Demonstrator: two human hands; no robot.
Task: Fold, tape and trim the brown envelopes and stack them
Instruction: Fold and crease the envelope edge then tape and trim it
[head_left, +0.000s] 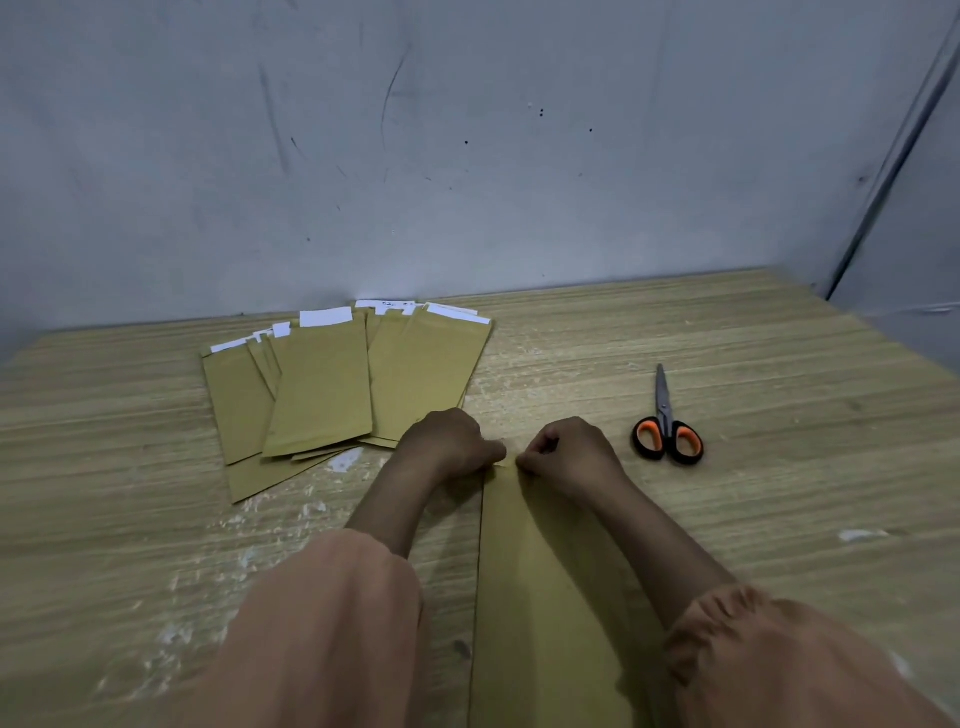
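Note:
A long brown envelope lies flat on the table in front of me, running from the near edge up to my hands. My left hand and my right hand sit side by side at its far end, fingers curled, both pinching the top edge of the envelope. What is between the fingertips is too small to make out. A fanned pile of several brown envelopes with white strips at their tops lies behind my left hand, toward the wall.
Black scissors with orange handle insets lie shut to the right of my right hand. The wooden table has white scuff marks. A grey wall stands close behind the pile, and a corner post rises at the right.

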